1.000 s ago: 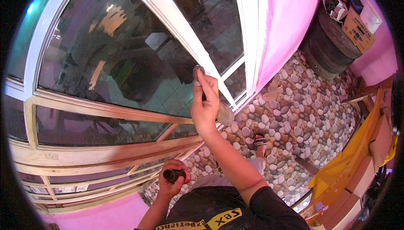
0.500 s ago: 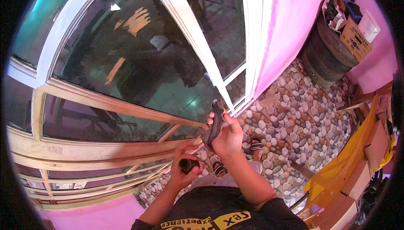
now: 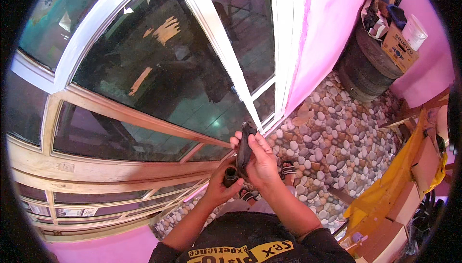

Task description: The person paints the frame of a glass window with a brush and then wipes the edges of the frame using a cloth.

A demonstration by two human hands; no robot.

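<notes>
My left hand is wrapped round a small dark cylinder with a round open mouth that faces up. Just right of it and higher, my right hand grips a long, soft-looking black thing, its thumb lying along the side. Its exact kind cannot be made out. The two hands are close together in front of my body. Beyond them stands a large glass-paned frame, painted white in its upper part and bare pale wood lower down.
Floor with a pebble pattern lies below, my sandalled feet on it. A pink wall adjoins the frame. Stacked tyres carry a cardboard box and white bucket. Yellow sheeting and cartons line the right.
My left hand has moved up and right with the dark cylinder, closer to my right hand. The right hand has turned a little, its thumb now along the black thing. The view has shifted slightly.
</notes>
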